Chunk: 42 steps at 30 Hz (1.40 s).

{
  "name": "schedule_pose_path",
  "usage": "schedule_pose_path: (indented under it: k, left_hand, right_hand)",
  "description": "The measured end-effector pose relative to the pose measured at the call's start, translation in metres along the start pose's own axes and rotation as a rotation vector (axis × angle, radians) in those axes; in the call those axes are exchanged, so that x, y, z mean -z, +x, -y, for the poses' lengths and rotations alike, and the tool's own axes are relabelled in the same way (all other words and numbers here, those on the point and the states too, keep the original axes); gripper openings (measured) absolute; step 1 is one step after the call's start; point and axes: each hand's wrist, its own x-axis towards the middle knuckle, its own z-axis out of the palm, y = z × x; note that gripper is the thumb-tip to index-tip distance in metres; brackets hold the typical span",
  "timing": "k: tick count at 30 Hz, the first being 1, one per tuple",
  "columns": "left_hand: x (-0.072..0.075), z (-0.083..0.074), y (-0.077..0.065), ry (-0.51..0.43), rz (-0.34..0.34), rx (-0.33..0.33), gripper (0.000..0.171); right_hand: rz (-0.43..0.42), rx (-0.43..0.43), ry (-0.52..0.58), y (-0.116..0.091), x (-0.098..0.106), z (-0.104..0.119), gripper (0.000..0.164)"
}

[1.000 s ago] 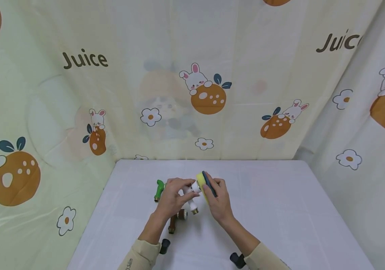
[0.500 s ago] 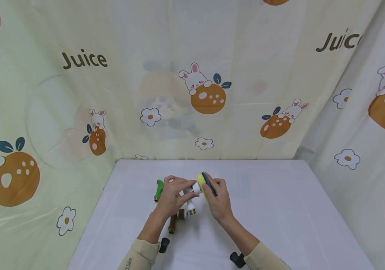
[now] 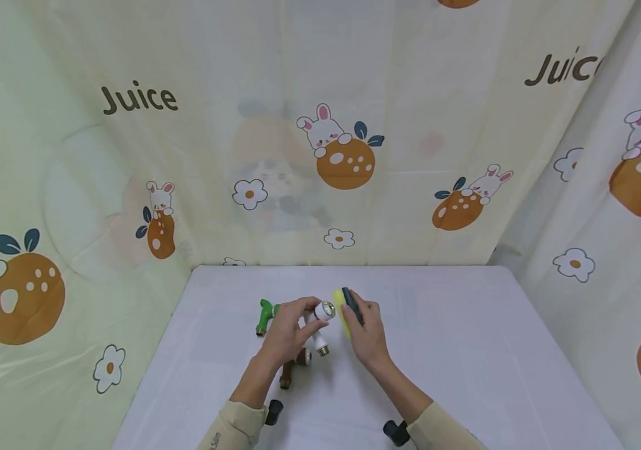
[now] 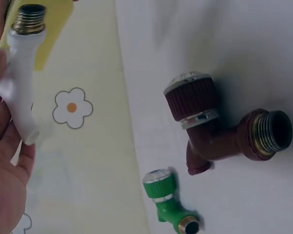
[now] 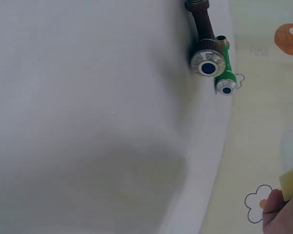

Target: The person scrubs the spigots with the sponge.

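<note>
My left hand [image 3: 288, 328] grips a white tap [image 3: 320, 340] above the table, its round knob turned up toward the right and its brass threaded end pointing down. In the left wrist view the white tap [image 4: 22, 83] shows its thread at the top. A yellow sponge with a dark backing [image 3: 342, 312] is held in my right hand [image 3: 368, 334], just right of the knob, with a small gap between them. Only a corner of the sponge [image 5: 292, 183] shows in the right wrist view.
A brown tap [image 4: 210, 131] and a green tap [image 4: 168, 200] lie on the white table [image 3: 467, 350], left of and below the hands. Dark fittings [image 3: 395, 432] show beside the sleeves. A printed curtain [image 3: 410, 125] hangs behind the table.
The sponge has drawn off the white tap's knob a little to the right, having touched it before. The tap has turned so that its knob's end face shows.
</note>
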Motion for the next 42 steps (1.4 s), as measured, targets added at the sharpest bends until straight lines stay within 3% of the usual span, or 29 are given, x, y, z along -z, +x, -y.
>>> schedule_pose_path:
  k: [3,7,12,15,19,27,37,42]
  left_hand:
    - [0.002,0.001,-0.001,-0.021,-0.033,0.072,0.052]
    - [0.005,0.002,0.000,-0.010,-0.082,0.076,0.055]
    - [0.004,0.002,0.003,-0.076,-0.127,0.075,0.050]
    - [0.004,0.000,0.005,-0.082,-0.135,0.081,0.048]
    - [0.004,-0.001,0.005,-0.054,-0.139,0.066,0.045]
    - [0.005,-0.001,0.004,-0.053,-0.159,-0.021,0.045]
    - [0.002,0.001,0.002,-0.073,-0.085,-0.087,0.047]
    - [-0.001,0.005,0.000,-0.044,0.040,-0.051,0.051]
  right_hand:
    - [-0.016,0.028,0.034,-0.004,0.000,-0.005,0.058]
    - [-0.046,0.183,0.037,-0.011,-0.002,-0.011,0.057]
    - [-0.050,0.434,-0.087,-0.020,-0.006,-0.016,0.060]
    - [-0.059,0.501,-0.159,-0.022,-0.009,-0.016,0.059]
    - [-0.055,0.462,-0.192,-0.023,-0.010,-0.011,0.056]
    - [0.052,0.242,-0.144,-0.016,-0.007,-0.008,0.053]
    - [0.116,0.022,-0.094,-0.011,-0.003,-0.015,0.052]
    - [0.057,-0.013,-0.130,-0.005,0.001,-0.031,0.056]
